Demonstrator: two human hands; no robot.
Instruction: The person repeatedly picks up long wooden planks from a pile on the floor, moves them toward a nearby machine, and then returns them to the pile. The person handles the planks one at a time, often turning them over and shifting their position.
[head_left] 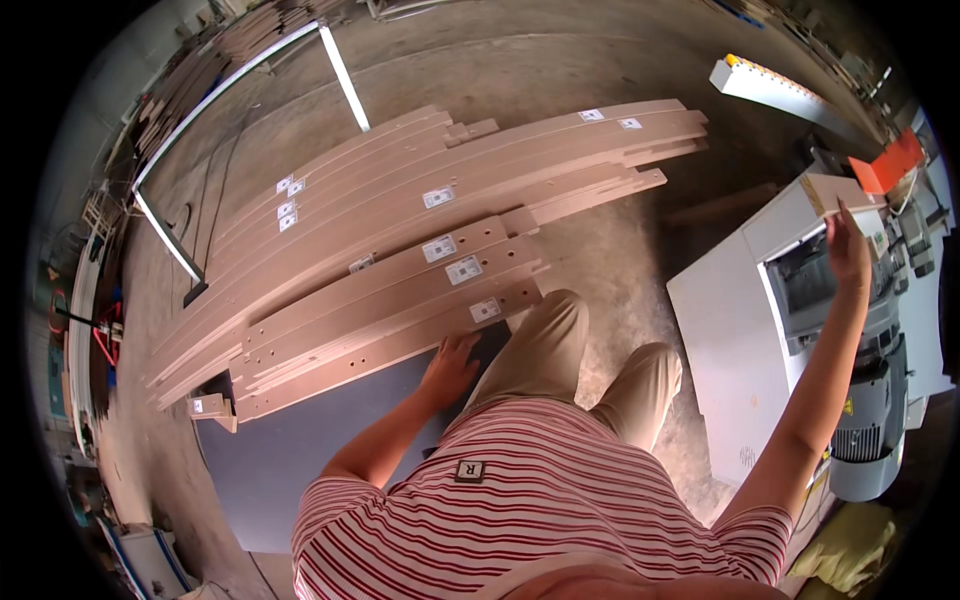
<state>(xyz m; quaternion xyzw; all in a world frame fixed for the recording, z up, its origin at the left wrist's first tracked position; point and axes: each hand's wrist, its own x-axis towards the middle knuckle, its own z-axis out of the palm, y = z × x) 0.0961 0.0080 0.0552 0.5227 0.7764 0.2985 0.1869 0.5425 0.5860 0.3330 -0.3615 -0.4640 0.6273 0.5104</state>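
My left hand lies palm down, fingers spread, on a dark grey panel, close to the front edge of a stack of brown boards. The nearest boards have round holes and white labels. On the right, my right arm reaches out to a white machine cabinet. My right hand is raised with its index finger stretched up to a wood-coloured piece on top of the cabinet. Nothing shows in that hand, though part of the palm is hidden.
A grey motor sits beside the cabinet's opening, with an orange-red guard above. A white metal frame stands behind the boards at the left. Far right is a long white beam with yellow rollers. Yellowish sacking lies at lower right.
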